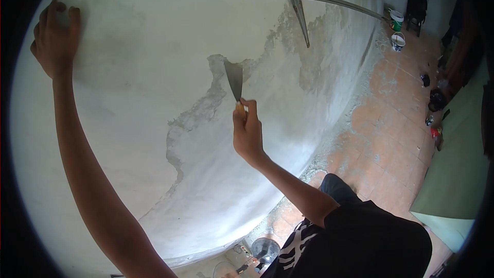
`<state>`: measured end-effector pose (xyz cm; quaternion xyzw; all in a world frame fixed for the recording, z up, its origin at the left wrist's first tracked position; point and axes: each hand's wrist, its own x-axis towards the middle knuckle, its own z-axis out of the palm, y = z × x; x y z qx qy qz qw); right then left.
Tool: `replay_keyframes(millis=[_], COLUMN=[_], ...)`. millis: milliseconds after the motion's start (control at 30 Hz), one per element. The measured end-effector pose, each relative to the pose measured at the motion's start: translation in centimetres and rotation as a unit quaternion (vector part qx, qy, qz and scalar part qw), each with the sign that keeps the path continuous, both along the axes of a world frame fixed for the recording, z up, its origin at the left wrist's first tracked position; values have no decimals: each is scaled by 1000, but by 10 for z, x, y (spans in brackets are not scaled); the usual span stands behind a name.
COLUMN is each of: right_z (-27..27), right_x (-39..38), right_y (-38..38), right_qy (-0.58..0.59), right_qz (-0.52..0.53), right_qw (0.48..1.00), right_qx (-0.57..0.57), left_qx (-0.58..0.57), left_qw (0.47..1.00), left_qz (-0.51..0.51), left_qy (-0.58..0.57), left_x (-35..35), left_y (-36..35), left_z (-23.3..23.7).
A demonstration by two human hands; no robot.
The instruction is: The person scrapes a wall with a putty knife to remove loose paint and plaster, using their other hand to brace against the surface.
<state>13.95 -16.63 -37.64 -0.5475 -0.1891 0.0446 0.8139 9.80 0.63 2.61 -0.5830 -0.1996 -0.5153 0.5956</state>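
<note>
My right hand is closed around the yellowish handle of a putty knife. Its grey blade points up and its wide edge meets the wall at the top of a peeled patch, where grey shows beneath the pale coating. The patch runs down to the left in a ragged strip. High on the left, my left hand rests against the pale wall, fingers apart and slightly bent, holding nothing.
A bent metal strip sits against the wall, upper right. Buckets and a chair with dark clothing or a person stand at the far end. Scraped debris lines the tiled floor. A green sheet hangs right.
</note>
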Motion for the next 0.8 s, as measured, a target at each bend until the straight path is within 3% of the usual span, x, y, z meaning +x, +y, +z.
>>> replay_keyframes(millis=[67,200,267,400,467,600,667,800], right_z=[-4,7,14,3,-2,4,6,19], right_x=[-5,22,26,9,8,28,38,47], right_y=[-7,-13,-11,-22,-22,-20,-17,-26], right_qy=[3,14,38,48,48,67,82,55], right_qz=[14,26,45,65,66,62,66,46], right_qw=[1000,999,998,996,996,996,994,997], right_qx=[0,-23,9,-38,-39,10,37,-17], left_qx=[60,-6,55,86,108,118,108,83], left_qw=[998,1000,998,996,991,987,992,991], left_qz=[-16,14,8,-4,-25,-3,-12,17], left_qy=[8,25,20,20,71,104,66,102], left_x=[-1,-2,-3,-3,-7,-9,-5,-8], left_y=[5,14,5,7,11,10,10,4], left_z=[0,10,6,7,15,19,14,16])
